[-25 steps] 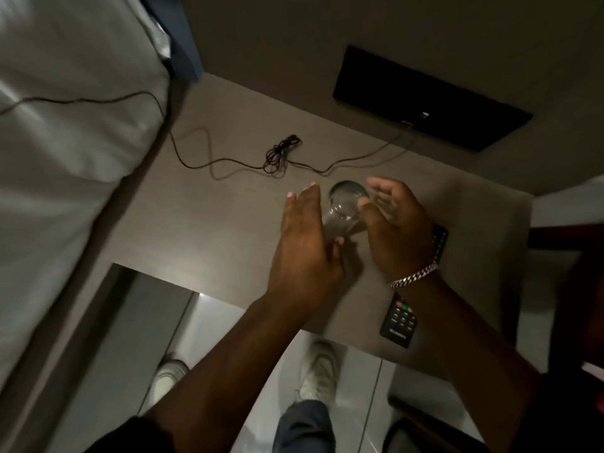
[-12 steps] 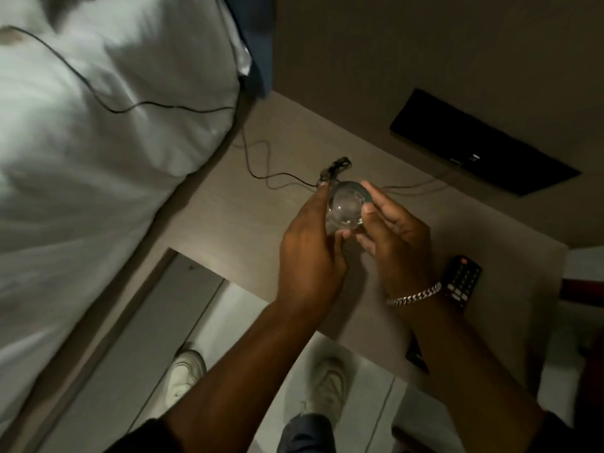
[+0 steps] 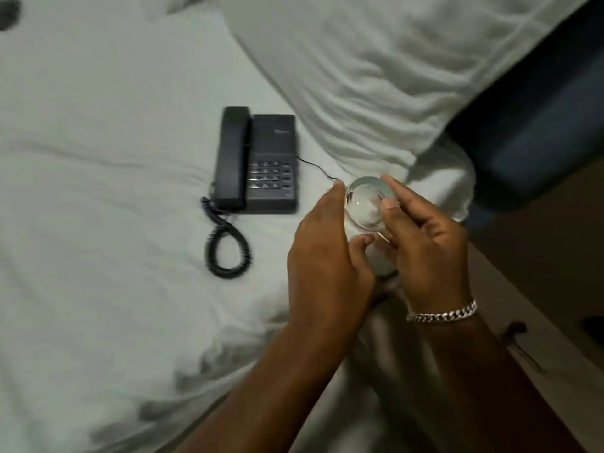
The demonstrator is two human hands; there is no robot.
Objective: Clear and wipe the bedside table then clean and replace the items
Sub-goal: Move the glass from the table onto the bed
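Note:
A clear drinking glass (image 3: 364, 204) is held between both hands above the edge of the white bed (image 3: 98, 256). My left hand (image 3: 327, 259) wraps its left side, thumb under it. My right hand (image 3: 425, 246), with a silver bracelet on the wrist, grips its right side with fingers over the rim. A black corded telephone (image 3: 258, 161) lies on the sheet left of the glass, its coiled cord looped below it. The bedside table (image 3: 562, 305) shows only as a brown strip at the right.
A white pillow (image 3: 376, 67) lies at the top right, against a dark blue headboard (image 3: 539, 125). A thin black cable (image 3: 519, 348) rests on the table strip. A thin wire runs from the telephone toward the glass.
Both hands closed on the glass, lifted it off the bedside table and carried it left over the bed. The view swung left; the telephone appeared, the remote and wall panel left view.

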